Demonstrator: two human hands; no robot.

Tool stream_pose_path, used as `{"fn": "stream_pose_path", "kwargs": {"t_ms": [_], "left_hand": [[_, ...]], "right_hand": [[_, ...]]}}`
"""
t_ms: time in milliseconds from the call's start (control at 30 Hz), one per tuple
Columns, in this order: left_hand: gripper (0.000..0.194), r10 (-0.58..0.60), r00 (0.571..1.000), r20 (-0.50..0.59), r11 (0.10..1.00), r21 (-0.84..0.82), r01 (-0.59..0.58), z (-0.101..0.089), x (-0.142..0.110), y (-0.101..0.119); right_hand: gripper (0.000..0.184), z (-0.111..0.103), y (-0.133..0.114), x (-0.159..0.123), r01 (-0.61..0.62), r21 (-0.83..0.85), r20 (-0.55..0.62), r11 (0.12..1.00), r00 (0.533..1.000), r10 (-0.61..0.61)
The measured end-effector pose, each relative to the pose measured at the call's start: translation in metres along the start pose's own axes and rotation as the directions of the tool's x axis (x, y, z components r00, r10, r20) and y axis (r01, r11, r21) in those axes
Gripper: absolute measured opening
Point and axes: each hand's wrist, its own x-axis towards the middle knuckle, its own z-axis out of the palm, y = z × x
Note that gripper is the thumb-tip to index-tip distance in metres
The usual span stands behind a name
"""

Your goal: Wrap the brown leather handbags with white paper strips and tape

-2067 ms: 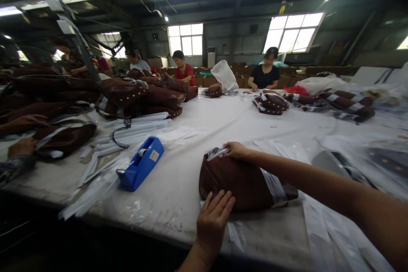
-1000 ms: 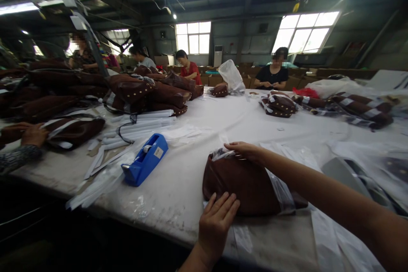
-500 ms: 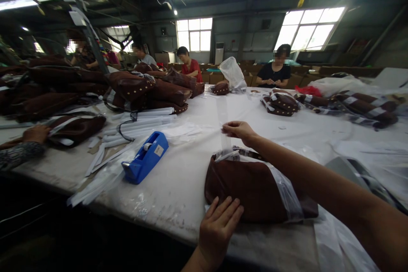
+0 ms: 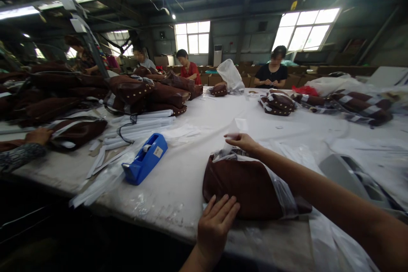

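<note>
A dark brown leather-like bag (image 4: 245, 187) lies on the white table in front of me, a translucent wrap around its right part. My left hand (image 4: 216, 223) rests on the bag's near left side, fingers stretched out and slightly spread. Beyond the bag's top edge, my right hand (image 4: 240, 141) pinches a translucent white strip (image 4: 237, 125) between thumb and fingers. The strip stands up above the hand and runs down toward the bag's opening, where its lower end is hard to make out. A blue tape dispenser (image 4: 145, 159) stands to the left of the bag.
Brown bags (image 4: 165, 95) are piled at the left, beside rolled white paper strips (image 4: 143, 125). Several wrapped bags (image 4: 277, 102) lie at the far right. A grey dispenser-like object (image 4: 353, 176) is right of my forearm. A co-worker's hand (image 4: 38, 135) touches another bag at left.
The strip in my right hand stood long and upright; now its upper part looks shorter and folded over. My right hand has shifted slightly down. My left hand stays on the bag.
</note>
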Motion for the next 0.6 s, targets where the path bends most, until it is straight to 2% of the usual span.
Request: {"fn": "stream_pose_path", "kwargs": {"t_ms": [100,167,267,333,433,600], "left_hand": [[0.039,-0.003,1.000,0.000,1.000,-0.006,0.003,0.000,0.000,0.000],[0.041,0.000,1.000,0.007,1.000,-0.006,0.000,0.000,0.000,0.000],[0.046,0.002,0.999,0.033,1.000,-0.001,-0.002,-0.001,0.001,0.000],[0.046,0.005,0.999,0.047,1.000,0.000,-0.005,-0.002,0.001,0.000],[0.037,0.006,0.999,0.045,1.000,-0.007,-0.005,-0.002,-0.001,0.000],[0.029,0.027,0.998,0.060,0.999,-0.024,-0.026,-0.004,-0.001,-0.001]], "right_hand": [[0.041,0.000,-0.012,-0.001,0.043,0.015,-0.057,0.999,0.997,-0.042],[0.035,-0.003,-0.025,-0.014,0.096,-0.037,-0.066,0.995,0.993,-0.098],[0.027,-0.006,-0.046,-0.053,0.229,-0.149,0.043,0.962,0.973,-0.225],[0.031,-0.003,-0.052,-0.086,0.307,-0.192,0.135,0.932,0.949,-0.285],[0.039,0.008,-0.041,-0.132,0.381,-0.256,0.169,0.888,0.922,-0.347],[0.050,0.035,0.004,-0.180,0.523,-0.340,0.200,0.782,0.852,-0.484]]}}
